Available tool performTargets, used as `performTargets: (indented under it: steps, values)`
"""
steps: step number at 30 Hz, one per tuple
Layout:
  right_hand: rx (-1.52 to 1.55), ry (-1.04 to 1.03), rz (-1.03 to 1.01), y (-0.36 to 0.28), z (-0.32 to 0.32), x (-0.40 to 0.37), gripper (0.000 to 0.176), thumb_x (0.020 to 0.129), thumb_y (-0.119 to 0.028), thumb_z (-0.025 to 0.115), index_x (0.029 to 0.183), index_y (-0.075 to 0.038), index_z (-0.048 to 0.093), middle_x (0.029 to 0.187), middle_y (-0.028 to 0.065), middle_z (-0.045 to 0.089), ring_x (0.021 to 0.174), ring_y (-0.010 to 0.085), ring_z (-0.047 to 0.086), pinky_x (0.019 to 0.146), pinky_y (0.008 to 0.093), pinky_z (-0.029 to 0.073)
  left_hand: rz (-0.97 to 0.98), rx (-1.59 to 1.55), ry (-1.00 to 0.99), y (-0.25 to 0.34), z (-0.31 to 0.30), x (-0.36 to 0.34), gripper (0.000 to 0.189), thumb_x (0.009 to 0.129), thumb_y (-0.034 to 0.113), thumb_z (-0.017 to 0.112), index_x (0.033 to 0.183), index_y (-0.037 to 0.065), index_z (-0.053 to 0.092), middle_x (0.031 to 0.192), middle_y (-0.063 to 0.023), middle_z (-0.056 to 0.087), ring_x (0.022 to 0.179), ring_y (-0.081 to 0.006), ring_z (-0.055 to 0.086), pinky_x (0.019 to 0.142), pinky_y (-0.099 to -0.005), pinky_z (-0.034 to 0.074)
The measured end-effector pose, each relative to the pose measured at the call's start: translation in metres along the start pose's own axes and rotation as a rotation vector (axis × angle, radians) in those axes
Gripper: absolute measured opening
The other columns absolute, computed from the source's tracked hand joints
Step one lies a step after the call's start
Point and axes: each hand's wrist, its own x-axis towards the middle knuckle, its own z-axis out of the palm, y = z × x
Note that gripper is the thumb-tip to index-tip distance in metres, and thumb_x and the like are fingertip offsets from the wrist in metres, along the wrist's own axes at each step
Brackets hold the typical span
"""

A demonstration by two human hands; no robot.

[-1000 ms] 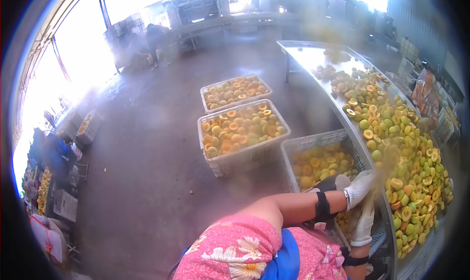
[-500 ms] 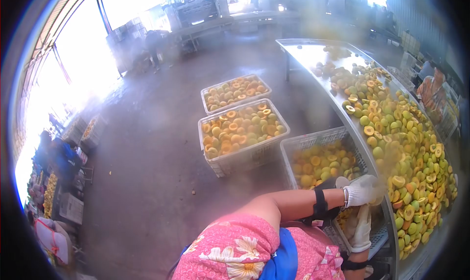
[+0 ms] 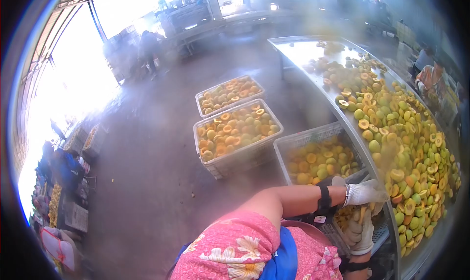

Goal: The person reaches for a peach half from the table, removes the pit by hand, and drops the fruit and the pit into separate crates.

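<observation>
My left hand (image 3: 363,192), in a white knitted glove, reaches to the near rim of the metal table (image 3: 363,150). Its fingers curl downward, and what they hold is hidden. Just below it is my right hand (image 3: 361,235), also gloved, with bent fingers close to the left fingertips; I cannot make out what lies between them. Beneath the hands sits a small container of yellowish pieces (image 3: 344,217), partly covered by them. Halved apricots (image 3: 411,182), green to orange, are heaped on the table beyond the rim.
A grey crate (image 3: 280,155) of apricot halves stands beside the table leg side. Two fuller white crates (image 3: 199,133) (image 3: 198,104) stand on the wet floor (image 3: 147,182). A person (image 3: 432,82) sits across the table; other people (image 3: 63,167) are at left.
My right hand's fingers have bent more, and my left hand has shifted slightly down and right. The view has turned a little, so the crates and table appear farther left.
</observation>
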Motion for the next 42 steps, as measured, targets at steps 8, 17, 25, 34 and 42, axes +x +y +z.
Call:
performTargets:
  steps: [8, 17, 25, 34, 42]
  values:
    - [0.016, 0.113, 0.021, 0.005, -0.032, 0.002, 0.039, 0.1, -0.053, 0.046, 0.094, -0.015, 0.053, 0.054, -0.0052, 0.036, 0.033, 0.0086, 0.027, 0.03, 0.0253, 0.022, -0.113, 0.09, -0.146, -0.011, 0.02, 0.027, 0.032, 0.094, 0.03, 0.063, 0.08, 0.002, 0.07, 0.07, -0.0046, 0.069, 0.064, -0.0127, 0.063, 0.059, -0.0276, 0.051]
    - [0.73, -0.485, -0.104, -0.002, -0.019, 0.004, 0.04, 0.102, -0.048, 0.044, 0.102, -0.009, 0.052, 0.055, -0.0075, 0.033, 0.032, 0.001, 0.024, 0.026, 0.0198, 0.02, -0.221, -0.956, 0.407, -0.083, 0.018, 0.054, 0.039, 0.098, 0.044, 0.055, 0.081, 0.009, 0.059, 0.074, -0.0083, 0.061, 0.064, -0.0249, 0.061, 0.062, -0.0385, 0.055]
    - [0.843, -0.086, -0.295, 0.005, -0.064, 0.011, 0.044, 0.102, -0.049, 0.042, 0.109, -0.008, 0.058, 0.062, -0.0075, 0.032, 0.044, 0.006, 0.029, 0.041, 0.0243, 0.024, 0.022, 0.77, 0.663, -0.073, -0.118, 0.062, 0.03, 0.095, 0.026, 0.059, 0.115, 0.004, 0.066, 0.106, -0.0111, 0.07, 0.103, -0.0213, 0.065, 0.092, -0.032, 0.049]
    - [0.607, 0.109, -0.167, 0.001, -0.057, 0.018, 0.045, 0.101, -0.055, 0.04, 0.103, -0.014, 0.058, 0.06, -0.0075, 0.038, 0.04, 0.0049, 0.029, 0.037, 0.0225, 0.021, -0.514, 1.355, 0.171, -0.052, -0.077, 0.174, 0.061, 0.08, 0.033, 0.067, 0.136, 0.016, 0.052, 0.132, -0.018, 0.057, 0.123, -0.0326, 0.056, 0.101, -0.0393, 0.046]
    - [0.459, 0.146, -0.132, -0.006, -0.051, 0.017, 0.045, 0.1, -0.058, 0.042, 0.1, -0.015, 0.057, 0.059, -0.0074, 0.04, 0.039, 0.0056, 0.027, 0.037, 0.023, 0.021, -0.38, 1.41, 0.233, -0.06, -0.08, 0.187, 0.032, 0.081, 0.018, 0.064, 0.107, 0.0, 0.07, 0.114, -0.021, 0.068, 0.101, -0.0372, 0.068, 0.083, -0.0425, 0.056]
